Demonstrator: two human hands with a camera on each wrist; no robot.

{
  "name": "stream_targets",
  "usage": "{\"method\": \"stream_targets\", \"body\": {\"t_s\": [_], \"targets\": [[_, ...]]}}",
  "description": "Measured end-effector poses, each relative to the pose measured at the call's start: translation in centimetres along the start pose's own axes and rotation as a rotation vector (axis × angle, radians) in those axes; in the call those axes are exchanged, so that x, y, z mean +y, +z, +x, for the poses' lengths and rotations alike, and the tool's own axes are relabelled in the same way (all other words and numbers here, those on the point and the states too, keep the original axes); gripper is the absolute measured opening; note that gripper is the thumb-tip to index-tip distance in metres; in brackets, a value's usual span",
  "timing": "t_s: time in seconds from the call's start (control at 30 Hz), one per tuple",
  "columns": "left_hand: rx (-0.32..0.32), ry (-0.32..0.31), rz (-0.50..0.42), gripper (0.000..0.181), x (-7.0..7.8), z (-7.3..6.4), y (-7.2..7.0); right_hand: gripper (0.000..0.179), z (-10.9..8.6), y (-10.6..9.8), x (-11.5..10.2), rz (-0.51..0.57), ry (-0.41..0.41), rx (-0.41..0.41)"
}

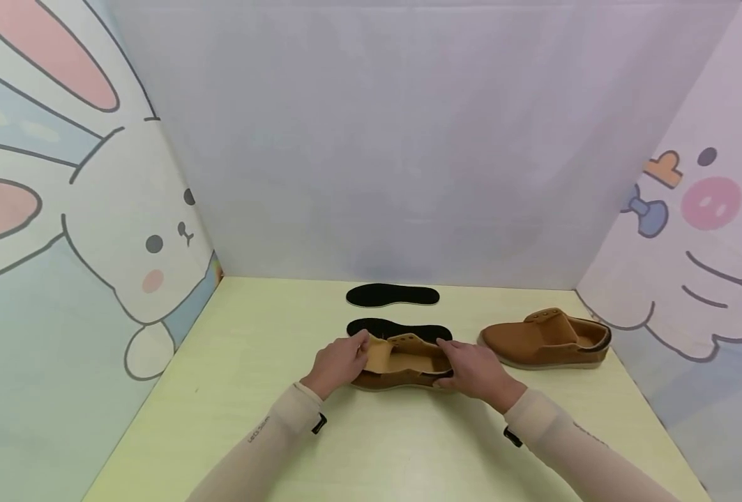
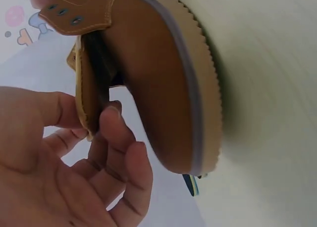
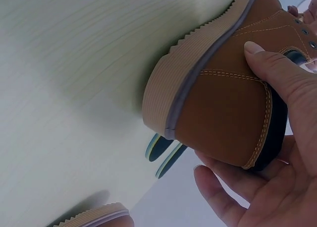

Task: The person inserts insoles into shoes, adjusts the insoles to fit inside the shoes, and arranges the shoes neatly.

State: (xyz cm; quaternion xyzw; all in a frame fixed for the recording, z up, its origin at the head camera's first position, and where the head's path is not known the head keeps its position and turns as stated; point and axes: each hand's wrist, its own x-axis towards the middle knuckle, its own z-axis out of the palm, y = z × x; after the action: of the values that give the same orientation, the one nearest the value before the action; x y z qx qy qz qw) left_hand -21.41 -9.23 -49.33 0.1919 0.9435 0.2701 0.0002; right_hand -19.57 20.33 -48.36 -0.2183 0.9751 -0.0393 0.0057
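A brown shoe with a tan sole stands upright on the table, its toe to the left and its opening facing up. My left hand pinches the shoe's tongue between thumb and fingers, pulling it up away from the toe, as the left wrist view shows. Around the heel, my right hand grips the shoe, with the thumb on the near side and the fingers behind the dark collar. Just behind the shoe lies a black insole, partly hidden by it.
A second black insole lies farther back, near the rear wall. The other brown shoe stands to the right, toe left. The pale yellow table is bordered by a plain back wall and cartoon-printed side walls.
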Motion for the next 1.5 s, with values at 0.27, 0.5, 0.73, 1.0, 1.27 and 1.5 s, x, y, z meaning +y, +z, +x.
{"method": "stream_targets", "body": {"t_s": [0.27, 0.5, 0.73, 1.0, 1.27, 1.5], "targets": [[-0.010, -0.065, 0.090, 0.011, 0.0, 0.0, 0.8, 0.093, 0.1, 0.1, 0.0, 0.020, -0.005, 0.003], [0.115, 0.050, 0.259, 0.013, 0.4, 0.0, 1.9, 0.093, 0.0, 0.3, 0.3, -0.021, -0.043, 0.045], [0.071, 0.381, 0.234, 0.019, 1.0, 0.5, 1.5, 0.095, 0.0, -0.1, 0.1, -0.031, -0.080, 0.018], [-0.022, 0.386, 0.239, 0.034, 0.9, 0.3, 1.3, 0.065, 0.5, -1.0, -0.1, 0.063, -0.326, 0.136], [-0.063, 0.417, 0.344, 0.056, 0.8, 0.4, 1.7, 0.056, 1.8, -1.0, -0.3, -0.060, -0.409, 0.173], [-0.059, 0.472, 0.356, 0.070, 0.3, 0.5, 1.8, 0.049, 3.0, -0.5, -0.2, 0.043, -0.328, 0.181]]}}
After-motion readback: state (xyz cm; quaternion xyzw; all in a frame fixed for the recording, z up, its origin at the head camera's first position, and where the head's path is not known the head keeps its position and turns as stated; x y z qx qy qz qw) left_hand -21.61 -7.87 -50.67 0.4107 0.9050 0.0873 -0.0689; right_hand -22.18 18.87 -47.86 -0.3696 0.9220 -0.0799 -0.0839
